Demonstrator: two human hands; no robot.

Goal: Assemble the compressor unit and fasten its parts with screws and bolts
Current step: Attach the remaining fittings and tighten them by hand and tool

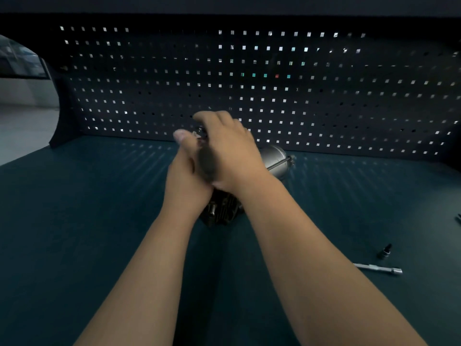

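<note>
The fingers (207, 118) of the right hand (232, 151) are curled down and clamped over the top of a dark handle (207, 166), which stands nearly upright between the two palms; a small shiny piece shows just under the fingertips, too blurred to name; the left hand (187, 176) presses against the handle's left side with its thumb (180, 136) raised, and its fingers are hidden behind the right hand, so I cannot tell whether they are apart or closed.

Directly under the hands sits the compressor (220, 211), resting on the surface (99, 208) near its middle; its dark ribbed block faces the person between the wrists, and its silver round body pokes out to the right of the right wrist, close to the back wall.

That wall is a dark pegboard (324, 96) running the whole width just behind the hands, with its left edge curving down to the surface's far-left corner; to the left of the hands the surface lies wide and bare out to that edge; to the right, well apart from the compressor, a metal bar (379, 268) lies flat near the right forearm, a small black bit (384, 250) stands just beyond it, and something metallic is cut off at the right border.
</note>
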